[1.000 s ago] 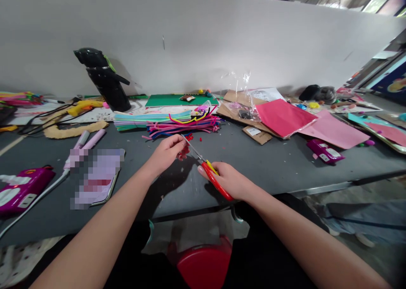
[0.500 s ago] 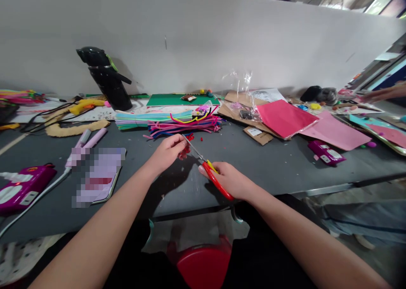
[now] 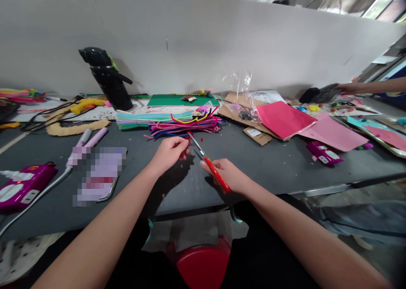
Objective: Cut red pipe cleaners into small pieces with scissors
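My right hand (image 3: 229,175) is wrapped round the red handles of a pair of scissors (image 3: 218,175). Their metal blades point up and left, with the tips just beyond the fingertips of my left hand (image 3: 173,151). The left fingers are pinched together, and a small red piece (image 3: 187,140) shows at their tips; its far side is hidden by the fingers. A few tiny red bits (image 3: 202,139) lie on the grey table right of the blades. Just behind both hands is a bundle of coloured pipe cleaners (image 3: 184,122).
At left are a phone (image 3: 103,173), a pink hair straightener (image 3: 83,147) and a purple power strip (image 3: 27,185). A black flask (image 3: 109,80) stands by the wall. Pink sheets (image 3: 285,120) and another purple strip (image 3: 324,153) lie right. Another person's hand (image 3: 349,87) touches a dark bag.
The scissors have turned in my right hand, their yellow inner handle now hidden, and the blades look closed. My left hand has shifted slightly. The other person's hand has reached the dark bag.
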{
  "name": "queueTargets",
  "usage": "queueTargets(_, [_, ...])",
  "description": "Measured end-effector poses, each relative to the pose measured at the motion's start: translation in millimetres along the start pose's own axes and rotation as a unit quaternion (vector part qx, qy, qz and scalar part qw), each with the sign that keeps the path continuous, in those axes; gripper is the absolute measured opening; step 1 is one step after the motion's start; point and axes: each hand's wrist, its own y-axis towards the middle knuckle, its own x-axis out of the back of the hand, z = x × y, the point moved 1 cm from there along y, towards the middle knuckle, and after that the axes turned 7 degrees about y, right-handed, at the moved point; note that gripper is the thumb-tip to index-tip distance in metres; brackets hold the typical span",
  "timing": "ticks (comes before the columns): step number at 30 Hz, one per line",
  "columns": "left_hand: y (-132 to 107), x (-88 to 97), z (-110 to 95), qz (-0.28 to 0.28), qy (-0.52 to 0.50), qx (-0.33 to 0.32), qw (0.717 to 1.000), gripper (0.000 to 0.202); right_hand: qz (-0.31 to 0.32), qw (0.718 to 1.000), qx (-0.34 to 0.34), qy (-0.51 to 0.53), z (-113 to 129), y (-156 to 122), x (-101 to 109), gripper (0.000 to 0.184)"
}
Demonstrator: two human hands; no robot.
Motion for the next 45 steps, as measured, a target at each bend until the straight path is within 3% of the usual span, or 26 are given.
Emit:
queueTargets(4, [1, 1.1, 5, 0.006, -0.001, 0.008, 1.0, 0.035, 0.007, 0.999, -0.009, 0.032, 1, 1, -1, 0.056])
queueTargets(9, [2, 2.4, 8, 0.022, -0.002, 0.036, 0.999, 0.031, 0.037, 0.982, -0.073, 0.169, 0, 0, 0, 0.056])
queueTargets(13, [-2, 5.7, 6, 0.021, -0.016, 0.037, 0.999, 0.029, 0.042, 0.974, -0.048, 0.216, -2, -5, 2, 0.053])
queueTargets(20, [-5, 8.0, 2, -0.016, -0.057, 0.021, 0.998, 0.031, 0.011, 0.997, 0.009, 0.076, -2, -10, 6, 0.05])
queueTargets(27, [-4, 8.8, 1, -0.042, -0.069, 0.012, 0.997, 0.036, -0.03, 0.997, 0.022, -0.064, 13, -18, 6, 0.048])
queueTargets(45, [-3, 8.9, 6, -0.024, -0.107, -0.009, 0.994, 0.026, -0.044, 0.991, 0.018, -0.122, 11, -18, 3, 0.049])
